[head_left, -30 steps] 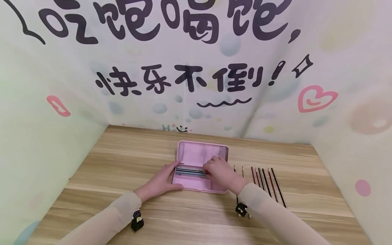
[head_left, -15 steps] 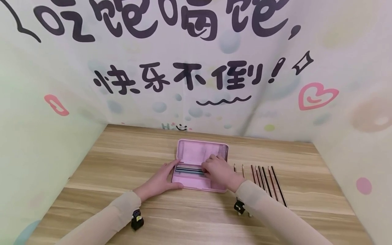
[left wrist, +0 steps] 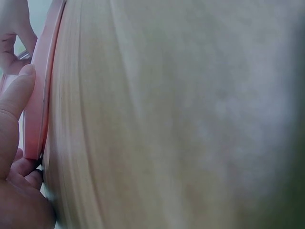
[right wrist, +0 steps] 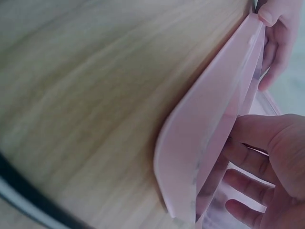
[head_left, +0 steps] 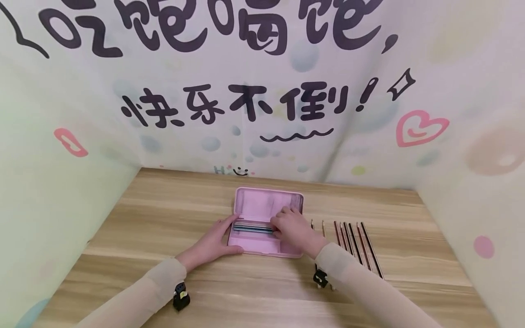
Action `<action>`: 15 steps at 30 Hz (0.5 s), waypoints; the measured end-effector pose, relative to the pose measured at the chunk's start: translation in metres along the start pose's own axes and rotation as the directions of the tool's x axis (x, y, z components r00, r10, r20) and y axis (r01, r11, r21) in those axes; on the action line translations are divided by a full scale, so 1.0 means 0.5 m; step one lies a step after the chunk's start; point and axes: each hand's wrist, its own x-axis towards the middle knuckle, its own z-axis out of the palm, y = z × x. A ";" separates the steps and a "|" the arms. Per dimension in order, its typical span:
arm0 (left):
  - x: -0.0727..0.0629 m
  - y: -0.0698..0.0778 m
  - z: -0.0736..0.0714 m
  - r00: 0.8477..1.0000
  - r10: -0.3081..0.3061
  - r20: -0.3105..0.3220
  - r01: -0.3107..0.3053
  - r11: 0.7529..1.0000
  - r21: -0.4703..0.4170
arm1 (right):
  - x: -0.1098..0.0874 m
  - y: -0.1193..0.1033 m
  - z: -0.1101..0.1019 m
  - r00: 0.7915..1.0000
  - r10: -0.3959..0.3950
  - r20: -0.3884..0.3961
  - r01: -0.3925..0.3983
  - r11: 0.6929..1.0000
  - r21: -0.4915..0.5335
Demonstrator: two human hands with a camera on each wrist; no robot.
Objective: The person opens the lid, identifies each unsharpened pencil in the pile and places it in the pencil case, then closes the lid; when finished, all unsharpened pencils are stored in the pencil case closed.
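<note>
A pink pencil case (head_left: 257, 247) lies with its lid raised on the table. Several dark and bluish pencils (head_left: 251, 228) lie lengthwise in its back part. My left hand (head_left: 210, 242) grips the case's left end, thumb at the front edge and fingers at the back; the left wrist view shows that thumb (left wrist: 21, 90) against the pink wall. Over the right half of the case, my right hand (head_left: 293, 231) curls its fingers and pinches the right ends of the pencils. In the right wrist view its fingers (right wrist: 250, 160) reach inside the case, but the pinched ends are hidden.
Several loose pencils (head_left: 352, 241) lie side by side on the wooden table (head_left: 172, 196) to the right of the case. Two others, one with a pale tip (head_left: 323, 227), are partly covered by my right forearm. A printed cloth (head_left: 197, 150) rises behind the table.
The head view has shifted a little. Both hands keep almost the same places at the case, and the pencils inside it have barely moved.
</note>
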 end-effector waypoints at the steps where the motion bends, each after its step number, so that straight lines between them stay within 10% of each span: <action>1: -0.002 -0.001 0.000 1.000 -0.001 -0.002 0.001 1.000 0.000 | -0.002 0.000 0.001 1.000 -0.003 -0.005 0.003 1.000 -0.007; 15: -0.002 -0.001 0.000 1.000 0.015 -0.002 -0.015 1.000 0.001 | -0.070 0.033 -0.012 0.989 0.060 -0.136 -0.053 0.997 0.050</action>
